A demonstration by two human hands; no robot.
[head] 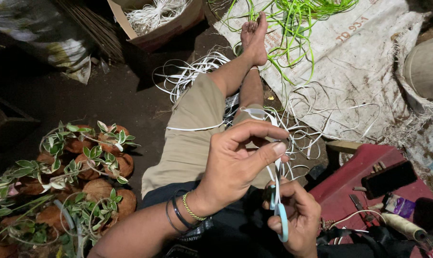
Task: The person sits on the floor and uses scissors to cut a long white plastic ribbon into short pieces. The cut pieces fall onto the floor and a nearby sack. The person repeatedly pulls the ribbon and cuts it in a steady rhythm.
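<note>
Scissors (279,210), one pair, light blue handles, gripped in right hand (295,217), fingers curled closed through the loops. Left hand (235,165) just above, wrist bent, thumb and forefinger pinching one white strip (273,119) over the lap. Farther off: one cardboard box (154,21), green strips (293,19).

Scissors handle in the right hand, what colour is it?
Light blue handle, seen in the head view.
</note>
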